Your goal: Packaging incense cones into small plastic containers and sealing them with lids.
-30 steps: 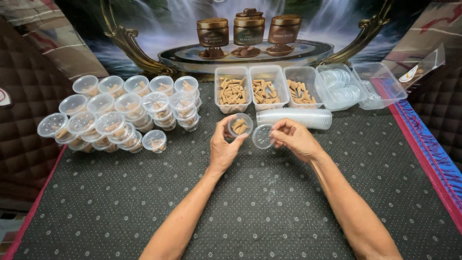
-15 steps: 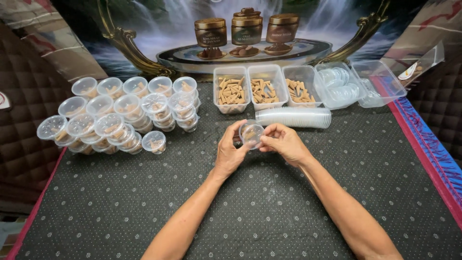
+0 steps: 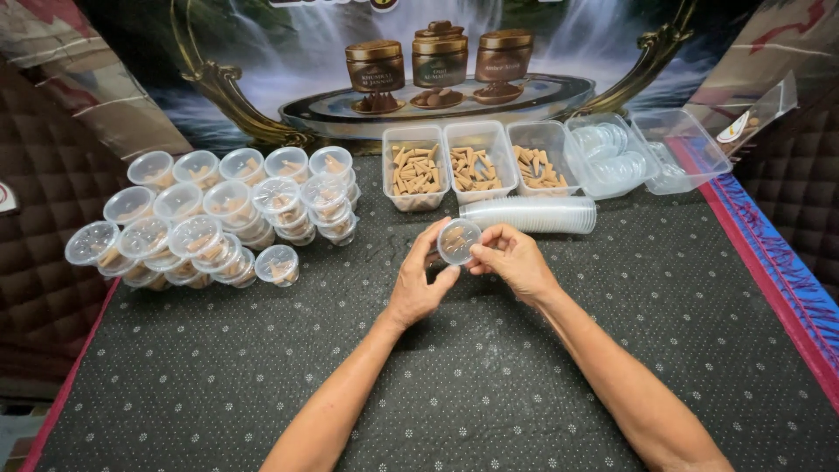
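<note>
on a dark dotted desk [image 3: 454, 385] before a waterfall backdrop [image 3: 288, 61], both hands, left hand [image 3: 419, 280] and right hand [image 3: 516, 260], pinch a small lidded clear cup [image 3: 458, 241], its contents blurred.

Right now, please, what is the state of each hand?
Left hand: closed around the small clear cup, holding it.
Right hand: fingers pinch the cup's lid rim.

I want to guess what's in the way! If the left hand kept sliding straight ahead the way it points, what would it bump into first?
Probably the middle tub of brown cones. The left hand, holding the small lidded cup with the right hand, points away and slightly right. The lying stack of clear cups seems just right of that line, though depth is unclear.
</note>
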